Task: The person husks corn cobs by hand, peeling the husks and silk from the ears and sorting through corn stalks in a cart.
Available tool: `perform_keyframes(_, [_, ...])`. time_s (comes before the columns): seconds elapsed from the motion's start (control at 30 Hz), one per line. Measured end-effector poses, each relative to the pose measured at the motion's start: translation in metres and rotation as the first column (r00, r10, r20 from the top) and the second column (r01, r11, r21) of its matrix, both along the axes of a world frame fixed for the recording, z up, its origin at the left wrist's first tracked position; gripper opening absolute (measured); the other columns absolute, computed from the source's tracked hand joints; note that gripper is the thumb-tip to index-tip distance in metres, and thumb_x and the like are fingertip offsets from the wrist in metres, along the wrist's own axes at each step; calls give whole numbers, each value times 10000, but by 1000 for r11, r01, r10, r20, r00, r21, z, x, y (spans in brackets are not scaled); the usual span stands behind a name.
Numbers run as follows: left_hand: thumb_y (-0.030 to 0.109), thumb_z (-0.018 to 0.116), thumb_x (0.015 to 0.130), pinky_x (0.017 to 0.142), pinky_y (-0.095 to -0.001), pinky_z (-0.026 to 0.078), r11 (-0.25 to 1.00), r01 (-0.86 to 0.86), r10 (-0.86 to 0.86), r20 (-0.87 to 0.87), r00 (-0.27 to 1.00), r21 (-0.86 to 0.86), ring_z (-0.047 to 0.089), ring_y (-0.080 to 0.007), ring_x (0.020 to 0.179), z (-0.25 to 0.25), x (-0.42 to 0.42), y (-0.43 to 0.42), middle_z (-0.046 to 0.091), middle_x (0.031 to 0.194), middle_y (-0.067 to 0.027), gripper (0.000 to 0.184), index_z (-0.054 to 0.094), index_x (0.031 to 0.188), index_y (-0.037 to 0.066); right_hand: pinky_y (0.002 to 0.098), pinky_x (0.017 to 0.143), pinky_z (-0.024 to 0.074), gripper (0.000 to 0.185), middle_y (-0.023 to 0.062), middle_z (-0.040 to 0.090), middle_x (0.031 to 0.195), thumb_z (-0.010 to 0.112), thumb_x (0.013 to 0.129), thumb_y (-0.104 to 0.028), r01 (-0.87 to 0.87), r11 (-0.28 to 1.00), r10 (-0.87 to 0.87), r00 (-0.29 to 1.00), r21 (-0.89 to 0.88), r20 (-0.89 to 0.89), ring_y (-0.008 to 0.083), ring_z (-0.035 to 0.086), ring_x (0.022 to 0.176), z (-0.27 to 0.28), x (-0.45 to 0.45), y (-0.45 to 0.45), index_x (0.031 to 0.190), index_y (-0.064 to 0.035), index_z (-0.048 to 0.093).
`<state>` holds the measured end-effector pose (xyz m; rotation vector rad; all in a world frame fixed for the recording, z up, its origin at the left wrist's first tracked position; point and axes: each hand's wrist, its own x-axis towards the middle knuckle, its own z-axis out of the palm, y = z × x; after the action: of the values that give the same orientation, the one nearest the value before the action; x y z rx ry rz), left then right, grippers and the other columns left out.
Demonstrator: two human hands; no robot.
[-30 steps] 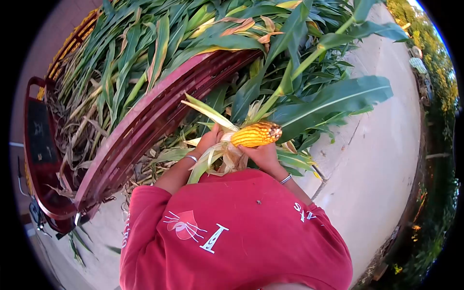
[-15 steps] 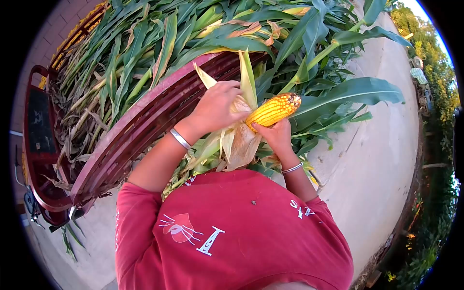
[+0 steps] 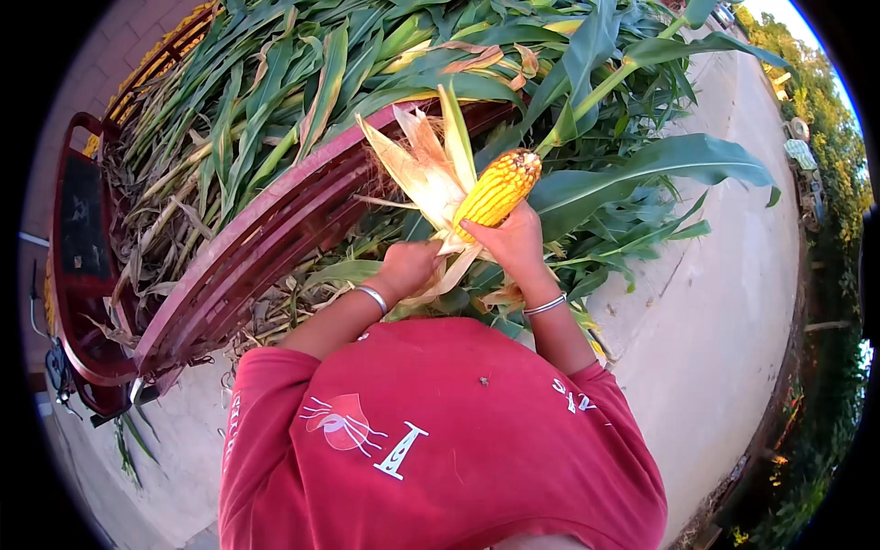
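Observation:
A yellow ear of corn point(image 3: 500, 194) is partly bared, its tip slanting up and to the right. My right hand point(image 3: 515, 240) is closed round its lower part, the thumb lying across the kernels. At the base of the ear, my left hand point(image 3: 409, 268) is a closed fist on the husk. Pale dry husk leaves point(image 3: 417, 170) are peeled back and fan out above my left hand. Other husk strips hang below the ear, partly hidden by my hands.
A red metal cart point(image 3: 247, 215) loaded with cut corn stalks point(image 3: 275, 101) stands ahead and to the left. Long green leaves point(image 3: 660, 170) stick out on the right. Concrete ground point(image 3: 715, 275) runs along the right side.
My left hand has moved down from the upper husk to the base of the ear. More husk stands peeled away, and the ear has shifted slightly left and tilted more upright.

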<state>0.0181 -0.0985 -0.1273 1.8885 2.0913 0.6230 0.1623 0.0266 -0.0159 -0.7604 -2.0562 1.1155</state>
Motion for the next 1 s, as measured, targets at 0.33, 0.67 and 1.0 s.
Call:
perform_keyframes(0.33, [436, 575, 868, 800, -452, 501, 846, 120, -49, 147, 988, -520, 629, -393, 920, 89, 0, -2, 631, 992, -266, 564, 480, 1162, -36, 371, 753, 518, 540, 164, 660, 941, 825, 645, -247, 91, 993, -95, 995, 71, 44, 338, 649, 872, -12, 14, 1, 1074, -31, 577])
perform_keyframes(0.67, [258, 820, 714, 871, -294, 474, 956, 50, -255, 734, 629, 289, 580, -158, 962, 150, 27, 73, 602, 1081, -101, 657, 486, 1214, -6, 394, 772, 507, 494, 169, 637, 981, 766, 686, -263, 85, 985, -88, 996, 152, 16, 359, 623, 917, -2, 17, -9, 1100, -60, 587])
perform_keyframes(1.0, [130, 811, 666, 803, -260, 477, 923, -27, -285, 730, 621, 383, 562, -100, 868, 157, 60, 50, 569, 917, -43, 500, 512, 1051, 18, 450, 950, 397, 512, 69, 645, 1041, 763, 619, -362, 27, 907, -101, 983, 420, 156, 286, 579, 1036, -49, 33, -13, 1057, -134, 627])
